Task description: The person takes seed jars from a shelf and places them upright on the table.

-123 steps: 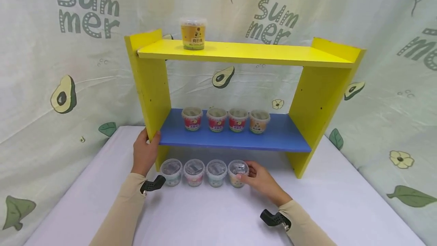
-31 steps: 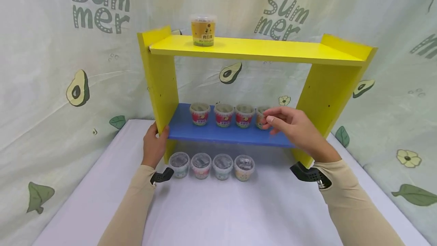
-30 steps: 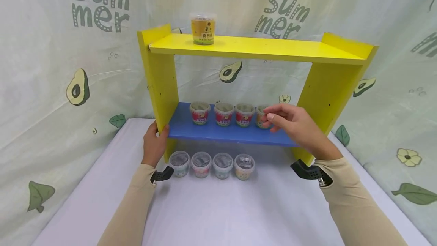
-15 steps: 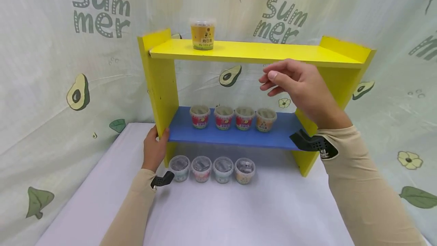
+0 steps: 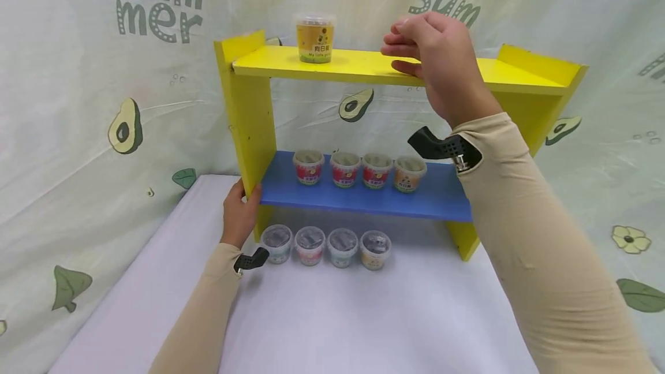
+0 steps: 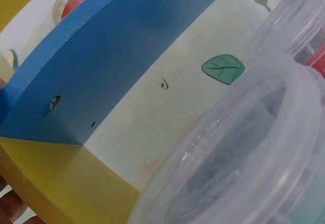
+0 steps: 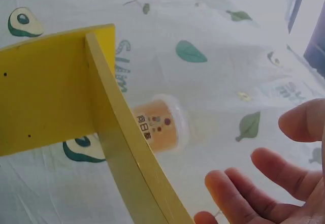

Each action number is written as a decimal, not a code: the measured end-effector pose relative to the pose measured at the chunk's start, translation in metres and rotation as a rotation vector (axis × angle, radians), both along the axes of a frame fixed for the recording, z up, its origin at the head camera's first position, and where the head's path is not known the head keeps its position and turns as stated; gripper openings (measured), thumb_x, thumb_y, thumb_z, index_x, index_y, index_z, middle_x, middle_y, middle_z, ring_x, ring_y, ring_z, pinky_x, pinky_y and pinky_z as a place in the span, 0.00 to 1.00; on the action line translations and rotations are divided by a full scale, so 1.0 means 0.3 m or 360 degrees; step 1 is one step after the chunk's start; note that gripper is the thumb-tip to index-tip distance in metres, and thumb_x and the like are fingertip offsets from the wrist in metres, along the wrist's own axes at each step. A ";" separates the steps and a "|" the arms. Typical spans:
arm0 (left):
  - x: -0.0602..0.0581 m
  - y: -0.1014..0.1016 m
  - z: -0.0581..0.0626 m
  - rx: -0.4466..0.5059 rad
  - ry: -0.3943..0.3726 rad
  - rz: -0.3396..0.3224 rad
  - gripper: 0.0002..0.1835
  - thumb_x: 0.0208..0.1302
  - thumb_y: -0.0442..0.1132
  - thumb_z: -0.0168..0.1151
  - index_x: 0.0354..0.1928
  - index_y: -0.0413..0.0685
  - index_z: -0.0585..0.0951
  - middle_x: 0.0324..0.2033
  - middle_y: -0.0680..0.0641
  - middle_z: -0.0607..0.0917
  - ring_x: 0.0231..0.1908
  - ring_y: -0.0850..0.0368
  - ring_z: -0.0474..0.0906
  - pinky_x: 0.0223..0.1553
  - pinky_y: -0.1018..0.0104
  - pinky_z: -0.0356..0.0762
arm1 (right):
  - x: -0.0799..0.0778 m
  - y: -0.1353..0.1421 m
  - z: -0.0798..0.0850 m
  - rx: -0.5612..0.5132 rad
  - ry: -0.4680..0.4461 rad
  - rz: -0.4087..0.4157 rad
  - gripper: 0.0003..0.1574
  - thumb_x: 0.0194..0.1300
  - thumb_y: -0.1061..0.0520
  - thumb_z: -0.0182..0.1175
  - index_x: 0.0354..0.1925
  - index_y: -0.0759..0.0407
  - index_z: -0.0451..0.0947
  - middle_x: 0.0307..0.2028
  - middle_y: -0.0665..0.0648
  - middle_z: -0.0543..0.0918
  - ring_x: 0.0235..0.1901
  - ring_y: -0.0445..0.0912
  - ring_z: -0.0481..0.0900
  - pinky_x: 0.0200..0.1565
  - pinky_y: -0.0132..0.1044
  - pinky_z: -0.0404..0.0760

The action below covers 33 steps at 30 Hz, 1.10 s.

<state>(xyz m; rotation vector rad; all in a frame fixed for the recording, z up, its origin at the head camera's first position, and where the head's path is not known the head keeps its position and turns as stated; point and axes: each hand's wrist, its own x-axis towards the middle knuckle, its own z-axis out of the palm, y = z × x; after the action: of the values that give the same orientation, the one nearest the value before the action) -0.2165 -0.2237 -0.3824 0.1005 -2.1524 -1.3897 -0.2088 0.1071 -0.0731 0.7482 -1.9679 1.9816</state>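
Observation:
My left hand grips the left side panel of a yellow and blue shelf unit, thumb at the front edge; in the left wrist view only some fingertips show. My right hand is raised in front of the yellow top board, fingers bent slightly and apart from the thumb, holding nothing. To its left, a lidded clear plastic cup with a yellow label stands upright on that board. In the right wrist view this yellow-labelled cup appears beyond the board's edge.
On the blue middle board stand three red-labelled cups and one orange-labelled cup in a row. Below, several lidded cups line up on the white tablecloth. A printed curtain hangs behind.
My right hand first touched the rightmost bottom cup, then rose to the orange-labelled cup on the middle board, and now is up at the top board. My left hand has kept its grip.

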 end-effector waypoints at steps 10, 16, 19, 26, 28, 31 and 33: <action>-0.008 -0.001 -0.002 0.0017 -0.0067 -0.0007 0.31 0.74 0.56 0.52 0.71 0.47 0.69 0.61 0.40 0.76 0.58 0.42 0.74 0.59 0.43 0.74 | -0.131 -0.111 0.075 0.0040 -0.0543 0.0148 0.26 0.69 0.49 0.63 0.63 0.45 0.71 0.61 0.54 0.70 0.61 0.50 0.72 0.65 0.41 0.69; -0.030 -0.007 0.007 0.0019 -0.0057 0.0016 0.31 0.74 0.55 0.52 0.71 0.47 0.69 0.60 0.41 0.76 0.59 0.43 0.73 0.61 0.44 0.73 | -0.183 -0.159 0.106 0.0144 -0.0625 0.0165 0.29 0.68 0.49 0.64 0.64 0.37 0.69 0.62 0.47 0.67 0.60 0.49 0.67 0.65 0.37 0.66; -0.035 -0.012 0.007 0.0004 -0.0072 0.0026 0.31 0.74 0.55 0.51 0.72 0.46 0.68 0.61 0.41 0.76 0.59 0.43 0.73 0.61 0.44 0.73 | -0.194 -0.185 0.107 0.0212 -0.0635 0.0141 0.32 0.68 0.48 0.64 0.66 0.36 0.66 0.62 0.47 0.67 0.60 0.49 0.67 0.63 0.37 0.66; -0.049 -0.017 0.006 -0.0004 -0.0032 0.0013 0.31 0.75 0.55 0.50 0.72 0.47 0.68 0.61 0.41 0.75 0.60 0.44 0.72 0.61 0.45 0.73 | -0.212 -0.261 0.098 0.0479 -0.0535 0.0086 0.35 0.72 0.38 0.55 0.72 0.25 0.55 0.67 0.39 0.62 0.63 0.44 0.63 0.62 0.34 0.65; -0.051 -0.014 -0.003 0.0007 -0.0056 0.0004 0.31 0.74 0.56 0.50 0.72 0.48 0.68 0.62 0.42 0.75 0.61 0.45 0.72 0.62 0.46 0.72 | -0.219 -0.279 0.092 0.0633 -0.0498 0.0033 0.37 0.72 0.32 0.50 0.74 0.23 0.49 0.68 0.37 0.59 0.63 0.44 0.62 0.61 0.35 0.66; -0.047 -0.004 -0.005 0.0029 -0.0074 0.0004 0.31 0.74 0.56 0.51 0.72 0.48 0.67 0.62 0.42 0.75 0.61 0.45 0.71 0.62 0.46 0.72 | -0.221 -0.295 0.098 0.0756 -0.0495 -0.0050 0.39 0.71 0.27 0.45 0.75 0.22 0.46 0.69 0.37 0.58 0.61 0.44 0.64 0.60 0.35 0.67; -0.044 0.002 -0.006 0.0035 -0.0068 0.0015 0.31 0.74 0.55 0.51 0.72 0.48 0.68 0.62 0.42 0.75 0.61 0.45 0.72 0.62 0.46 0.72 | -0.225 -0.302 0.098 0.0802 -0.0479 -0.0066 0.38 0.71 0.26 0.44 0.75 0.24 0.47 0.68 0.40 0.59 0.60 0.44 0.66 0.59 0.36 0.68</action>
<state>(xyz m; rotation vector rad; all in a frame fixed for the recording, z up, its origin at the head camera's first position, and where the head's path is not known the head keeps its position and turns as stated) -0.2296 -0.2232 -0.3841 0.1497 -2.1687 -1.4181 -0.2762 0.0164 -0.0438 0.5192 -2.6883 1.6612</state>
